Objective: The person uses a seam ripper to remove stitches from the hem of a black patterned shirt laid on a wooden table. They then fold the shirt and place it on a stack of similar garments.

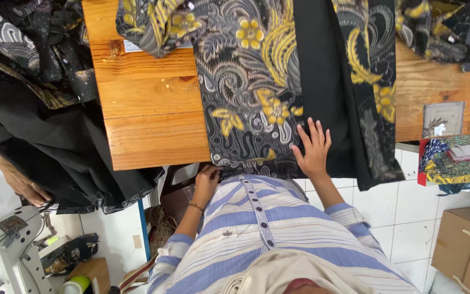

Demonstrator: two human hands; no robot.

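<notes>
My right hand [313, 148] lies flat, fingers spread, on the patterned cloth [251, 87] over the wooden table [148, 109]; my left hand [206, 179] pinches its near edge.

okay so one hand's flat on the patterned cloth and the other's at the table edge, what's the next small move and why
Probably slide the right hand outward across the patterned fabric to smooth it. That hand lies flat with fingers spread where the print meets the black fabric, while the left hand pinches the hem at the wooden table edge, anchoring it.
</notes>
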